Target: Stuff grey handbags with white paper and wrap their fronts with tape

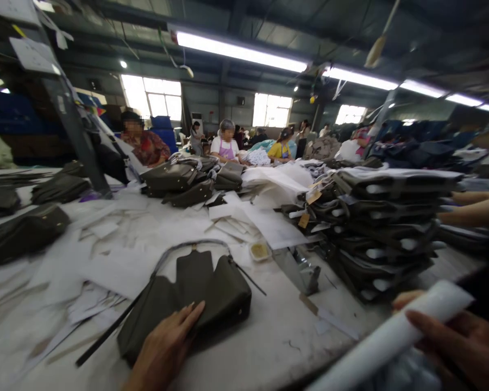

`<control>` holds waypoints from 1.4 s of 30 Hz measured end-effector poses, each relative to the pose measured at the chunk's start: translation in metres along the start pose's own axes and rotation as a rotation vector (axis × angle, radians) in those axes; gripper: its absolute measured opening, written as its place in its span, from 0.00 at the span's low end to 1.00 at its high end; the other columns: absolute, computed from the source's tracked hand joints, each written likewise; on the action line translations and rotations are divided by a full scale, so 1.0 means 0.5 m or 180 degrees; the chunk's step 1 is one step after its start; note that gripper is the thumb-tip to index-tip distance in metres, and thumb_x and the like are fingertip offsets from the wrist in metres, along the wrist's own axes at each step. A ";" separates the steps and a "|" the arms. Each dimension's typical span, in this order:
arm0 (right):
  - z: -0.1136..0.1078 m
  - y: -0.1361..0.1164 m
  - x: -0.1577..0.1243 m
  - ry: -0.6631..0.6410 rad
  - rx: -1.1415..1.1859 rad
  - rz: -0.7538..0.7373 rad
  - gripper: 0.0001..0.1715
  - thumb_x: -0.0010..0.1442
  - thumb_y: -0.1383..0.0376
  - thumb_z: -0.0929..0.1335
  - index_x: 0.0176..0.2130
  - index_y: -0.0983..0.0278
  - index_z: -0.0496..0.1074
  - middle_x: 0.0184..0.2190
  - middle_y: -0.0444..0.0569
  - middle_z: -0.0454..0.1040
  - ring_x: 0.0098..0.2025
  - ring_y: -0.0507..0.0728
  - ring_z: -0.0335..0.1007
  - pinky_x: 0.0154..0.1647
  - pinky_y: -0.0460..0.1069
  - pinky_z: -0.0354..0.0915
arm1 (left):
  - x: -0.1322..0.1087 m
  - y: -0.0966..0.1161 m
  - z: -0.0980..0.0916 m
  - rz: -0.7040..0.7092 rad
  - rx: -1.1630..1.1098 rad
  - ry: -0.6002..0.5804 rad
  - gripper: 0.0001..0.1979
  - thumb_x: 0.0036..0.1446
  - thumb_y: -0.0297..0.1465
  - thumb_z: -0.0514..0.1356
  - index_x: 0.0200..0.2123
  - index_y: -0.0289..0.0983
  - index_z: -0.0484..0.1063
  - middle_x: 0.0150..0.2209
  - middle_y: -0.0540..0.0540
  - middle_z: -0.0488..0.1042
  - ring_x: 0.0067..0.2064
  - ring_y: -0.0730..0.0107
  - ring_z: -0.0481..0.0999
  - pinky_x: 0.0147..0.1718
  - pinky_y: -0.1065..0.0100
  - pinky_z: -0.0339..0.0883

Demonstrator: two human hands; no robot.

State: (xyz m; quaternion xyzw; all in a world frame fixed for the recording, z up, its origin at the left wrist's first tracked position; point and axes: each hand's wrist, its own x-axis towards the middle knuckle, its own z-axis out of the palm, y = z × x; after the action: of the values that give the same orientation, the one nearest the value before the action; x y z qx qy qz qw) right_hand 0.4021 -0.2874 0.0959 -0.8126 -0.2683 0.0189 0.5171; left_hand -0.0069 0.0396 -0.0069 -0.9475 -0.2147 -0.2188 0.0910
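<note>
A dark olive handbag (pixel 224 293) lies on the white table in front of me, its flap up and its thin strap looped behind it. My left hand (pixel 169 339) rests flat on the bag's near side, fingers stretched out. At the lower right, my right hand (pixel 452 336) grips a white roll (pixel 395 339), with fingers and thumb around its upper part. The lower end of the roll runs out of the frame. The roll and the bag are apart.
Folded olive bags (pixel 387 217) stand stacked at the right, beside another person's arms (pixel 476 209). A small yellowish dish (pixel 259 251), a metal holder (pixel 305 271) and a knife-like tool (pixel 330 317) lie mid-table. White sheets (pixel 114 271) cover the left; people sit beyond.
</note>
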 end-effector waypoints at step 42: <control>0.436 -0.184 -0.139 -0.2220 -0.0292 -0.2368 0.16 0.58 0.59 0.73 0.47 0.57 0.77 0.47 0.51 0.79 0.54 0.63 0.72 0.61 0.59 0.63 | 0.036 0.104 -0.045 -0.0501 -0.0098 -0.0913 0.20 0.69 0.26 0.47 0.62 0.39 0.61 0.57 0.41 0.70 0.55 0.59 0.72 0.52 0.58 0.67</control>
State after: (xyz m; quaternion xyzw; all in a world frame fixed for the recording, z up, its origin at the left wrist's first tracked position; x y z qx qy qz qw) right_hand 0.2370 -0.1086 0.0556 -0.6293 -0.6965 0.0918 0.3324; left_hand 0.0226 -0.0063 0.0171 -0.9505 -0.2957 -0.0910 0.0275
